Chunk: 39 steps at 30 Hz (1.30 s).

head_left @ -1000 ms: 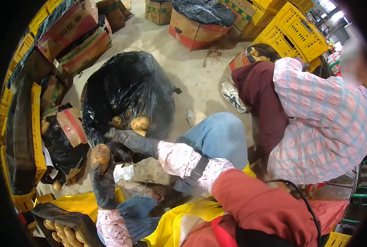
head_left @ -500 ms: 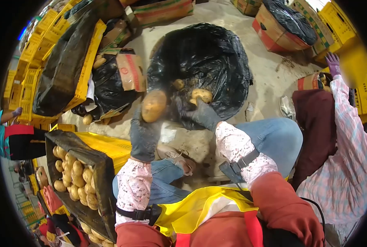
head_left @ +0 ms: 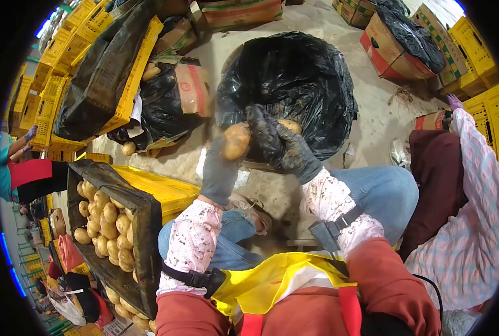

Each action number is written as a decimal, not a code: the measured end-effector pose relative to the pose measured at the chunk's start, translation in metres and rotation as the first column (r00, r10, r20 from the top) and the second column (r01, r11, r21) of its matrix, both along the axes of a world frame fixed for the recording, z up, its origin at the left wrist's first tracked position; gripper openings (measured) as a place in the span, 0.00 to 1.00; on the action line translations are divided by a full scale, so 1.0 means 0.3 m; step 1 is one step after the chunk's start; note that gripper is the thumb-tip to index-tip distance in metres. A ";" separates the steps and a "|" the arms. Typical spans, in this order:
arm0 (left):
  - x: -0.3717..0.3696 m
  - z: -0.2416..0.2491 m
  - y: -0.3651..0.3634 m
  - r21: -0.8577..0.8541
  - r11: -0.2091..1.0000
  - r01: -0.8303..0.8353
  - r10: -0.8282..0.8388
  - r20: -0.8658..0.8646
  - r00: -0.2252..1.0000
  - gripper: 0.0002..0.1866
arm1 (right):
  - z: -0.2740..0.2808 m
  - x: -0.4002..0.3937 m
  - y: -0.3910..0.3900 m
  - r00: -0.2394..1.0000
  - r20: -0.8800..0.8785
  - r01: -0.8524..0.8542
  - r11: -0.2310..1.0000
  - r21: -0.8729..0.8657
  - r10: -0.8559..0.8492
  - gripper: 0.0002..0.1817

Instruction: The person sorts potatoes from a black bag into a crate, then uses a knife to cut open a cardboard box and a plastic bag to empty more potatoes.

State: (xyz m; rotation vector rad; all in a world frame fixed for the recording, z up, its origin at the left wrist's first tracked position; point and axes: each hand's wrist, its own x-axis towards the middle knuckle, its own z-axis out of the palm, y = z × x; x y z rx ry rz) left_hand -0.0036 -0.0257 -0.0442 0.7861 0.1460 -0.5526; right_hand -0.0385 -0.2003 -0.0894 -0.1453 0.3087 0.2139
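My left hand [head_left: 220,175], in a grey glove, grips a large brown potato [head_left: 236,141] at the front edge of a black plastic liner [head_left: 294,61]. Close beside that potato is my right hand [head_left: 286,147], its dark glove smeared with dirt and its fingers stretched up and to the left. Behind the right hand, a second potato [head_left: 289,126] shows partly over the liner, the rest of it hidden by the glove.
At left, a lined crate [head_left: 143,224] holds many potatoes [head_left: 108,221]. Beyond it stand a yellow crate [head_left: 131,89] and a torn carton [head_left: 192,89]. Another person's checked sleeve [head_left: 473,201] is close on my right. Boxes [head_left: 395,47] stand at the back right.
My right hand has drawn back from the potato in the liner and come left beside the held one. My left hand still grips its potato, now nearer the right hand. The view has shifted slightly.
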 end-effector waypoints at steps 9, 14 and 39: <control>-0.012 -0.052 -0.019 0.560 0.828 -0.034 -0.138 0.263 0.955 0.16 | -0.047 -0.005 0.097 0.893 0.446 0.435 0.353 -0.829 -0.052 0.10; -0.023 -0.188 0.020 0.477 0.878 -0.042 -0.127 0.318 0.940 0.15 | -0.016 -0.011 0.067 0.984 0.162 0.151 0.824 -0.545 -0.074 0.11; -0.062 0.046 -0.045 0.222 0.974 0.046 -0.077 0.131 0.988 0.23 | 0.033 0.005 -0.008 0.976 0.214 0.054 0.903 -0.427 0.042 0.15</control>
